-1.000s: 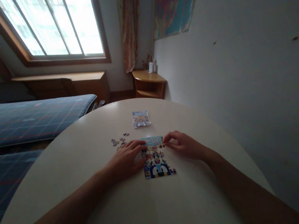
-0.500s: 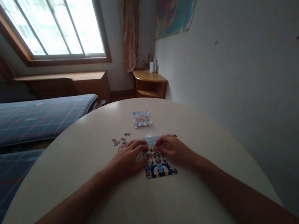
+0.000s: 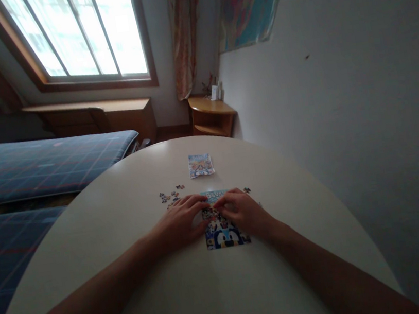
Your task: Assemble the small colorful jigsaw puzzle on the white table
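Note:
A jigsaw puzzle lies flat on the white table, with a blue cartoon dog's face along its near edge and a pale blue strip at its far edge. My left hand rests at the puzzle's left side, fingers apart, fingertips touching its upper left edge. Over the upper middle of the puzzle, my right hand pinches a small puzzle piece between thumb and forefinger; the fingers mostly hide it. Several loose puzzle pieces lie beyond my left hand, and another loose piece sits just past my right knuckles.
A small printed packet with a similar picture lies beyond the puzzle on the round table. A bed with a plaid mattress stands to the left. The white wall runs close along the right.
My right fingertips have shifted slightly left and toward the upper middle of the puzzle. My left hand keeps its place at the edge. The whole view has moved a little.

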Motion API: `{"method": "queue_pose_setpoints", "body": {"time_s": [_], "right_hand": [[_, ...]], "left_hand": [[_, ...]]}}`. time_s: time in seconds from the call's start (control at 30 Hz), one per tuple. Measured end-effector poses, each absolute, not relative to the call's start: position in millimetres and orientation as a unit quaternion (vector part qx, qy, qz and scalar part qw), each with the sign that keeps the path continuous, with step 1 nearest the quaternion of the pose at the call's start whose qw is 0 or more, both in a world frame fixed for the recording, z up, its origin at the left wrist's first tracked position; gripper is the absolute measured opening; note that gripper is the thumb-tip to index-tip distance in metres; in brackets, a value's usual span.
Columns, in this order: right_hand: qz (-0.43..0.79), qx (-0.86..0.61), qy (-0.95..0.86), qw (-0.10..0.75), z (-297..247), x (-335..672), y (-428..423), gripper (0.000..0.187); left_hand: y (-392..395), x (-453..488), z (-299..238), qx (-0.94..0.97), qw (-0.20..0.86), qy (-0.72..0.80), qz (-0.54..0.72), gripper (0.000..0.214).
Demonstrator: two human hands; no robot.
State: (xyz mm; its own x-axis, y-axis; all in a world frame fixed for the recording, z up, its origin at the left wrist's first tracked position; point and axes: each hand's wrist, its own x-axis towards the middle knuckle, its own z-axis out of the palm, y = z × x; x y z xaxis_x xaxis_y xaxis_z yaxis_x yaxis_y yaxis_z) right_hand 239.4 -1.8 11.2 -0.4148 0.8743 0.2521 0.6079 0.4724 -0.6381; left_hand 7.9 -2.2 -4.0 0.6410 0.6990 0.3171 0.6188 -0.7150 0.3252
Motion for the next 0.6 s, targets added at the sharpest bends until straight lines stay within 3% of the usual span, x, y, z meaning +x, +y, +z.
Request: {"method": "queue_pose_setpoints", "body": {"time_s": [0.6], "right_hand": [[0.142,-0.442,-0.848,0.256,6.1,240.8,-1.3,0.016]], "left_hand": [[-3.3,7.8,-2.5,0.906,0.088,0.358,0.209,0.035]]}}
